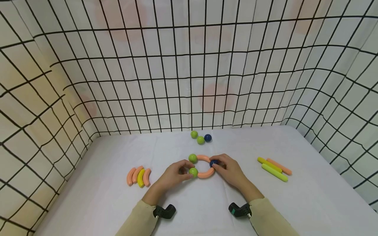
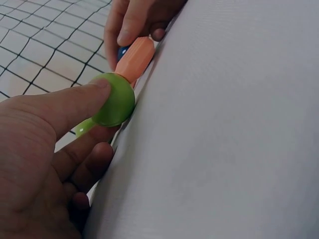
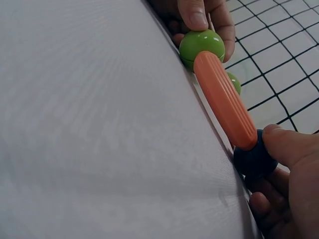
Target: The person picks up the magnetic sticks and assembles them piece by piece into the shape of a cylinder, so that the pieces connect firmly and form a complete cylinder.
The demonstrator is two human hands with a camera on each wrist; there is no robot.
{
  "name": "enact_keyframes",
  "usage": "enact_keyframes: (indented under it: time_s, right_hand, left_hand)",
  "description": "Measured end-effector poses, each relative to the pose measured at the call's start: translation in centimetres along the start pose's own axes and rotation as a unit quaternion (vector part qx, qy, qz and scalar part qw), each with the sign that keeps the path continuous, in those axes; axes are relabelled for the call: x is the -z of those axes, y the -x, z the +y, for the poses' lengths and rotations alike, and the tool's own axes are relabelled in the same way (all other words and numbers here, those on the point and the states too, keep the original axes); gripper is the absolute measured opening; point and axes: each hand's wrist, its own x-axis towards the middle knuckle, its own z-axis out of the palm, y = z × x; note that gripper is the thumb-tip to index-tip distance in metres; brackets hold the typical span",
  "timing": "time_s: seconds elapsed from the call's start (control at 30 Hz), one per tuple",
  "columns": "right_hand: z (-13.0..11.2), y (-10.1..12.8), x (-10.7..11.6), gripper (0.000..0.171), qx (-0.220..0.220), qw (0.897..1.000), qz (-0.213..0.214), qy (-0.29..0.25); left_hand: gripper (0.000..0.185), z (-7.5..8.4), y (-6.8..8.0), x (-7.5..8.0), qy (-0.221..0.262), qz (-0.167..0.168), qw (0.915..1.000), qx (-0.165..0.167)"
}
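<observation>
On the white tabletop (image 1: 206, 209) lies an open ring of pieces: two orange curved pieces (image 1: 203, 157) (image 1: 205, 174), two green balls and a blue ball (image 1: 213, 163). My left hand (image 1: 187, 172) pinches the nearer green ball (image 1: 193, 172) at the lower curved piece's left end. My right hand (image 1: 215, 165) pinches the blue ball between the two curved pieces. The other green ball (image 1: 193, 158) sits at the upper piece's left end. In the left wrist view my thumb presses the green ball (image 2: 114, 102) joined to the orange piece (image 2: 135, 59). In the right wrist view, the orange piece (image 3: 224, 99) runs from the blue ball (image 3: 254, 159) to the green ball (image 3: 202, 47).
Three loose balls, two green (image 1: 194, 134) (image 1: 200, 140) and one blue (image 1: 208, 137), lie near the back. Several curved pieces (image 1: 138, 176), orange and yellow, lie at the left. Three straight sticks (image 1: 274, 168) lie at the right. Grid-patterned cloth walls (image 1: 189, 82) enclose the table.
</observation>
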Motion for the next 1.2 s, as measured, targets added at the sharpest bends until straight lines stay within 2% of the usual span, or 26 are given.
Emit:
enact_keyframes:
  time_s: [0.63, 1.2]
  right_hand:
    - [-0.75, 0.08, -0.05, 0.028, 0.002, 0.999, 0.042, 0.034]
    - [-0.42, 0.07, -0.53, 0.029, -0.028, 0.999, 0.037, 0.027]
  left_hand:
    - [0.030, 0.47, -0.20, -0.22, -0.014, 0.012, 0.9998, 0.001]
    - [0.030, 0.12, 0.04, -0.36, -0.017, 0.019, 0.9997, -0.002]
